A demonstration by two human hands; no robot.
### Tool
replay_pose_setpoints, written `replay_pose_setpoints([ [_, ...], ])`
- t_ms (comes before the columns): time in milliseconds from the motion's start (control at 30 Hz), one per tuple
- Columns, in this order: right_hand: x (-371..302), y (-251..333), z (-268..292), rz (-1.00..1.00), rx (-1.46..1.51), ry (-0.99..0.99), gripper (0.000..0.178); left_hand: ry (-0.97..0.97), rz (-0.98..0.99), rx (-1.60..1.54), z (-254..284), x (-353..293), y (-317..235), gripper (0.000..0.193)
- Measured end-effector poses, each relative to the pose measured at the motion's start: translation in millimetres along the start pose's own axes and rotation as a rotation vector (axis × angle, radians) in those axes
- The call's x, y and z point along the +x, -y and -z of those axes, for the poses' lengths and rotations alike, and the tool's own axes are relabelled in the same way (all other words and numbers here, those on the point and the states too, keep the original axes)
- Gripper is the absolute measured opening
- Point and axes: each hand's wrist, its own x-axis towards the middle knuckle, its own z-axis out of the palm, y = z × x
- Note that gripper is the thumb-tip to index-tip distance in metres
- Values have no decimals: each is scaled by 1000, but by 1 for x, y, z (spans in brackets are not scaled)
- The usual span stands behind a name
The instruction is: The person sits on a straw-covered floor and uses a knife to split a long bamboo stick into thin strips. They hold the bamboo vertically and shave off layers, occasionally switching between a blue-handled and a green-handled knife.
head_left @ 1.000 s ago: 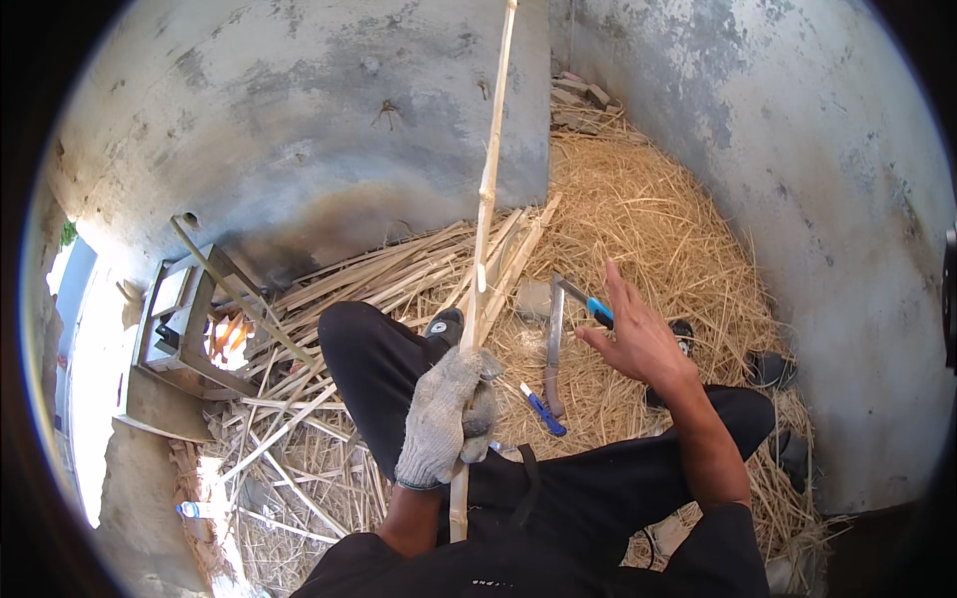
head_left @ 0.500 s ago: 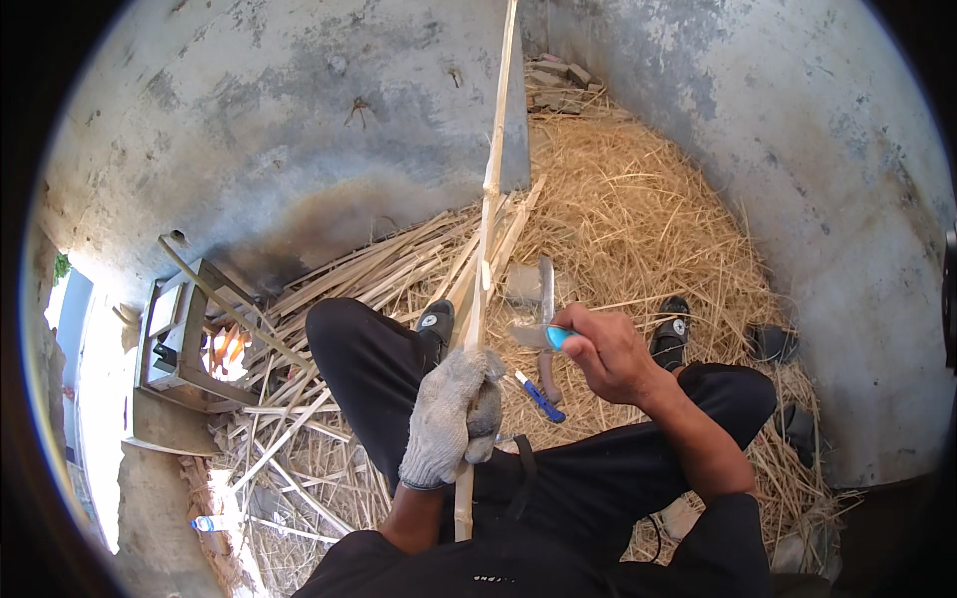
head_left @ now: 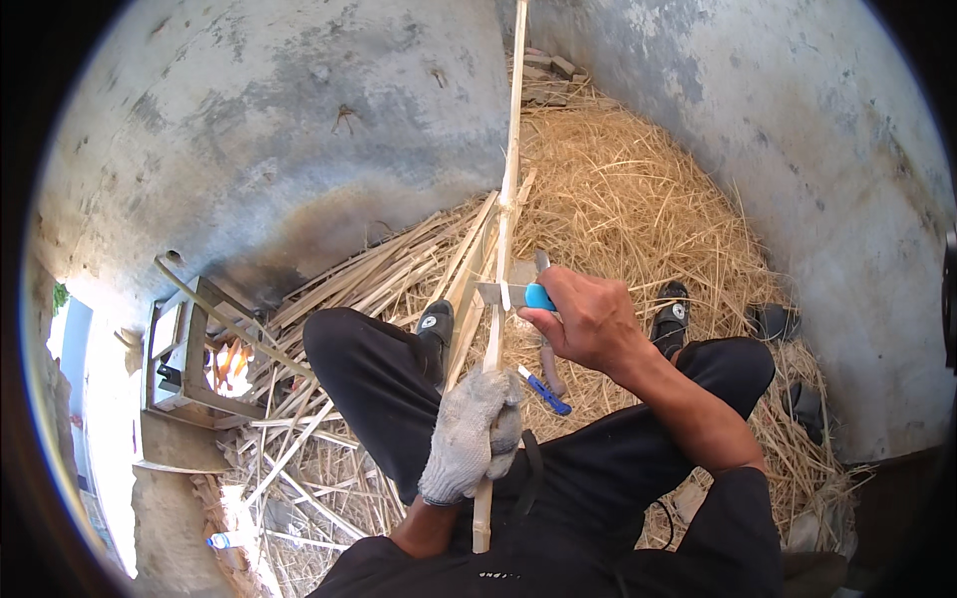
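Head view showed the person seated with bent knees in dark trousers (head_left: 374, 364), handling a long pale stick (head_left: 495, 344). It ran from the lap up past the knees to the upper edge, leaning slightly right toward its far end. The left hand (head_left: 467, 439), in a grey knitted glove, had its grip closed around the lower part of the stick, with a short end poking out below. The bare right hand (head_left: 596, 314) had its grip closed on the blue handle of a knife (head_left: 538, 297). The blade pointed left and crossed the stick a little beyond the glove, with a pale sliver of wood showing in front of the metal.

Between the feet, a large knife with a brown handle (head_left: 551, 371) lay on the floor, partly hidden by the right hand. Just beside that handle was a blue cutter (head_left: 545, 394), lying at a slant. Long split strips (head_left: 384, 261) were heaped to the left, against the stained grey wall (head_left: 299, 110), and a mound of straw (head_left: 638, 209) spread ahead and to the right. A wooden box (head_left: 189, 349) stood at far left, and a small bottle (head_left: 226, 540) lay below it.
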Motion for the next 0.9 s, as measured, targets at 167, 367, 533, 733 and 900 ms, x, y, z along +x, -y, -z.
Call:
replay_pose_setpoints([
  [167, 4, -12, -20, 36, -149, -103, 40, 33, -36, -77, 4, 7, 17, 27],
  [367, 7, -14, -56, -38, -122, -150, 33, -104, -10, -91, -3, 9, 14, 22],
  [533, -39, -212, -48, -938, 1, -61, 39, 63, 191, -102, 5, -17, 22, 20],
  [733, 5, -116, -18, -851, -151, 264, 54, -90, -336, -226, 49, -3, -10, 31],
  [900, -24, -67, -3, -752, -210, 864, 111, -73, -232, -103, 48, 2, -9, 32],
])
